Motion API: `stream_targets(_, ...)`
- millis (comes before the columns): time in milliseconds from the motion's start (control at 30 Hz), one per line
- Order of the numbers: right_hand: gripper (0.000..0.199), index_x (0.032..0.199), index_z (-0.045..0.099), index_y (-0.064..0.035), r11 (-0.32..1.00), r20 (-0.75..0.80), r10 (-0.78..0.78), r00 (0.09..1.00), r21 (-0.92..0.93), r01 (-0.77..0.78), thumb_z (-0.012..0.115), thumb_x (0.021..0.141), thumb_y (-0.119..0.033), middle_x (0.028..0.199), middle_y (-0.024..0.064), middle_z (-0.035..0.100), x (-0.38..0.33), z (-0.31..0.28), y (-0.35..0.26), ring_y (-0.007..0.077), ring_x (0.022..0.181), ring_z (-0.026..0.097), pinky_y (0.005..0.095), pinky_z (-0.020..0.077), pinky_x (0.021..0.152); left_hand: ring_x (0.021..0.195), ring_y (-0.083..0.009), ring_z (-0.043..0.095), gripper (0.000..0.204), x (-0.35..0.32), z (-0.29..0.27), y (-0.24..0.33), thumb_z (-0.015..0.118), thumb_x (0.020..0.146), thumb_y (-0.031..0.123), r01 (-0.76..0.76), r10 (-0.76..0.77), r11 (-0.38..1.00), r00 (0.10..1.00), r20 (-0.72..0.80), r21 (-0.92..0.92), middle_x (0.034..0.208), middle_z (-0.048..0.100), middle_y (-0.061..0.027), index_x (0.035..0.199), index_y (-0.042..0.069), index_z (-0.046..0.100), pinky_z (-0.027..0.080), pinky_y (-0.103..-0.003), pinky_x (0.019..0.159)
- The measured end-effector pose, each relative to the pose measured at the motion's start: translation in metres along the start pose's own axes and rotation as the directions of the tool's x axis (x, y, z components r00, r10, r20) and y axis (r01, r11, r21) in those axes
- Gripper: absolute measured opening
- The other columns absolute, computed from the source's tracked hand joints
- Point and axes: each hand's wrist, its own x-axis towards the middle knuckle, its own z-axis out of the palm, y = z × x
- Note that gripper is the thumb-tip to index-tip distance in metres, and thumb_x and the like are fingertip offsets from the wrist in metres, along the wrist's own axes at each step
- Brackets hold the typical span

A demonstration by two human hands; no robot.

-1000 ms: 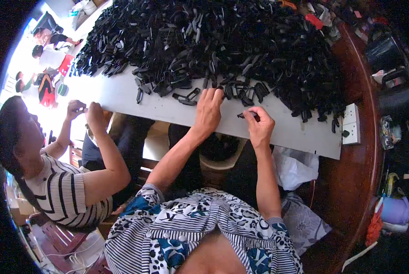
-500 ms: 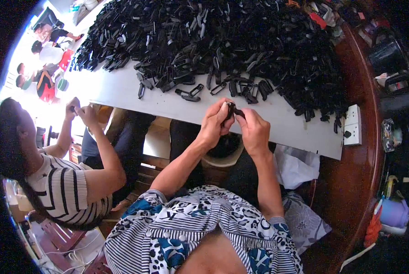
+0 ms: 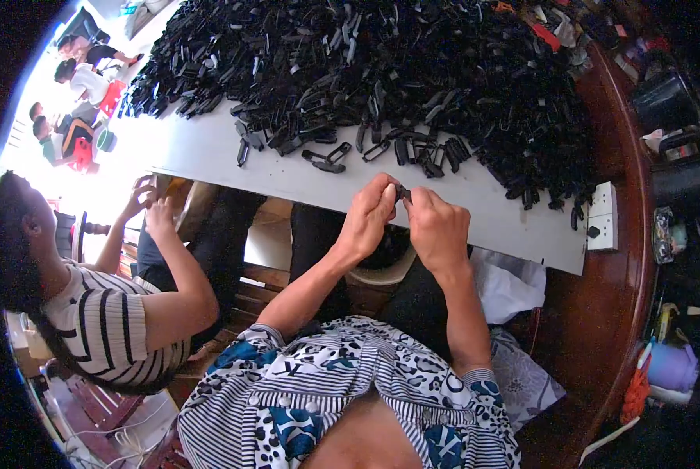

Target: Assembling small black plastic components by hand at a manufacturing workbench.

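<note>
At the centre of the frame the left hand [image 3: 368, 219] and right hand [image 3: 437, 228] meet, fingertips pinching a small black clip [image 3: 403, 191] between them, just above the near edge of a white table [image 3: 287, 176]. A big heap of black clips [image 3: 397, 74] fills the upper frame. At lower left a person in a striped top [image 3: 104, 328] sits with both hands raised. A white socket strip [image 3: 601, 216] lies at the table's right end.

A big pile of black clips [image 3: 412, 70] filled the table [image 3: 209, 152] behind the bare white strip. That strip lay open. A socket [image 3: 602, 215] sat right of the pile.
</note>
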Motion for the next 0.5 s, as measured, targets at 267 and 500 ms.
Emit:
stream_targets(267,0.013,0.076,0.048,-0.0071,0.975,0.153,-0.127,0.98,-0.164,0.152,0.055,0.083,-0.015,0.069,0.0073,0.058,-0.009,0.006,0.002,0.0262,0.054,0.06,0.038,0.045,0.049,0.053,-0.0085,0.037,0.025,-0.002,-0.005,-0.007,0.042,0.095,0.02,0.036,-0.038,0.994,0.999,0.009,0.103,0.059,0.039,-0.0009,0.081,0.001,0.047,0.033,-0.026,0.047)
stream_targets(500,0.038,0.098,0.052,-0.0009,0.858,0.194,0.014,0.981,0.501,-0.111,0.067,0.079,-0.03,0.067,0.004,0.055,-0.027,0.015,0.015,0.0176,0.049,0.052,0.0306,0.0412,0.048,0.064,-0.0078,0.04,0.018,-0.007,-0.001,-0.009,0.045,0.094,0.017,0.041,-0.046,0.966,0.999,-0.015,-0.254,0.07,0.043,0.0005,0.089,0.002,0.054,0.033,-0.021,0.057)
